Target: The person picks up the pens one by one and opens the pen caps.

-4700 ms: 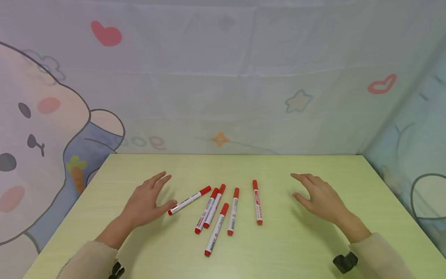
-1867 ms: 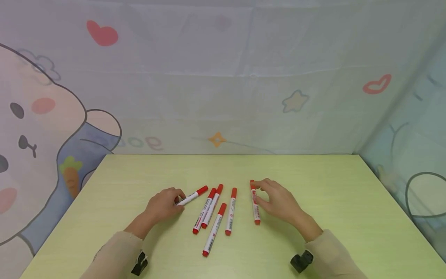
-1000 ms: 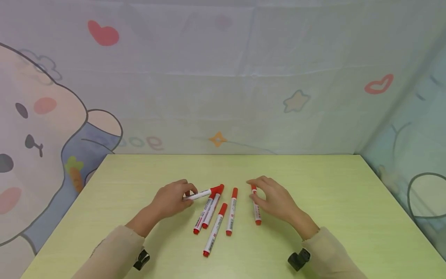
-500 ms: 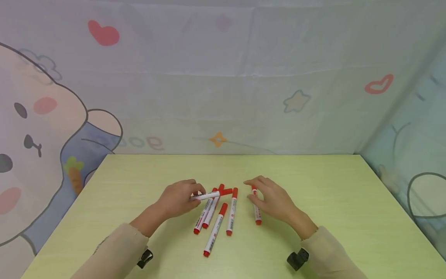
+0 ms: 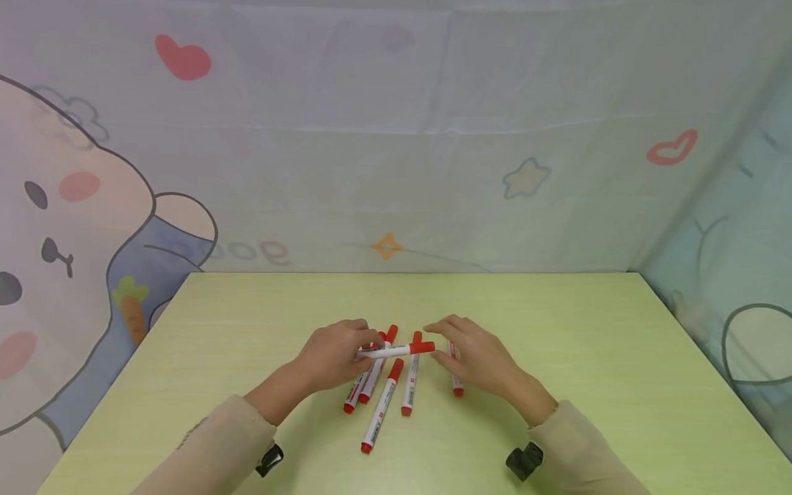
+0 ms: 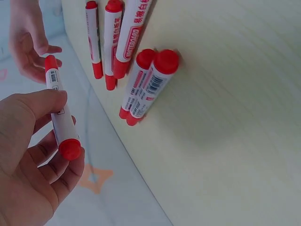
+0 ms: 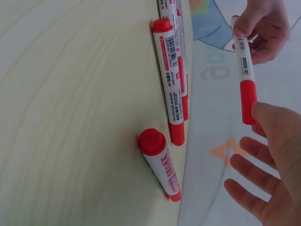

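My left hand (image 5: pixel 334 354) pinches a red-capped white whiteboard marker (image 5: pixel 396 351) between thumb and fingers, above the table. The marker lies nearly level, its cap toward my right hand (image 5: pixel 479 354). In the right wrist view the right thumb overlaps the end of the red cap (image 7: pixel 248 102), while the other fingers (image 7: pixel 254 169) are spread apart; whether the thumb touches is unclear. Several similar markers lie on the table: a front one (image 5: pixel 382 416), one right of it (image 5: pixel 411 385), a side-by-side pair (image 5: pixel 371 379) partly hidden by the left hand, and another (image 5: pixel 456 381) partly under the right hand.
The pale yellow table (image 5: pixel 247 302) ends at a printed cloth backdrop (image 5: pixel 346 172) behind and at the sides. Black wrist cameras hang below both sleeves, one at the left (image 5: pixel 269 459) and one at the right (image 5: pixel 524 460).
My left hand has picked the leftmost marker off the table and carried it right, over the pair, turning it more level. The right hand, earlier over the far-right marker, has shifted slightly left toward the cap.
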`<state>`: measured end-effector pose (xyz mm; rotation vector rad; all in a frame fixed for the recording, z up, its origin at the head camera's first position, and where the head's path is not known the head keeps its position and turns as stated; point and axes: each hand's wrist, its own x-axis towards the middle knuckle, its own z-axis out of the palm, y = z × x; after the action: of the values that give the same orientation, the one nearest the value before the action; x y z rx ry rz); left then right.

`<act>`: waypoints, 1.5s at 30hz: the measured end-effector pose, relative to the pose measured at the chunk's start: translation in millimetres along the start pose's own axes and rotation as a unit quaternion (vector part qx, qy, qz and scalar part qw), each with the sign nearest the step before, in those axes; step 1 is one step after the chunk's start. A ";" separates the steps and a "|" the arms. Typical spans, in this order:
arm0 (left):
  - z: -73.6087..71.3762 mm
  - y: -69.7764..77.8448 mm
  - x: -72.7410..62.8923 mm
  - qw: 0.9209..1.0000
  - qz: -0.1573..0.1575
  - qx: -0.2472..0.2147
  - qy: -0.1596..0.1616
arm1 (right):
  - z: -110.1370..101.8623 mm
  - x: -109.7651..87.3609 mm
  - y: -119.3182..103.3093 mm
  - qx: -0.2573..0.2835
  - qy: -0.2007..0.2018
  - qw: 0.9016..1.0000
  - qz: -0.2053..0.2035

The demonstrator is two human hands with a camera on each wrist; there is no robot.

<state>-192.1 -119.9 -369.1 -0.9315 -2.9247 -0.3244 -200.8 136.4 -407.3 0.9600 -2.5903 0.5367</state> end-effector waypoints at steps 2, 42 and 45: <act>-0.9 3.4 1.2 1.000 0.006 -0.002 -0.002 | 0.5 0.3 -0.3 0.001 -0.002 1.000 -0.004; -0.5 16.5 9.7 0.999 0.008 -0.020 0.026 | -6.1 -2.6 2.4 0.026 -0.010 1.000 0.003; 1.3 15.4 9.6 0.999 0.000 -0.027 0.027 | -6.3 -2.7 3.3 0.024 -0.009 1.000 0.002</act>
<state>-191.1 -101.9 -366.5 -0.9157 -2.8797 -0.4240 -199.9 143.0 -403.8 0.9802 -2.6065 0.5975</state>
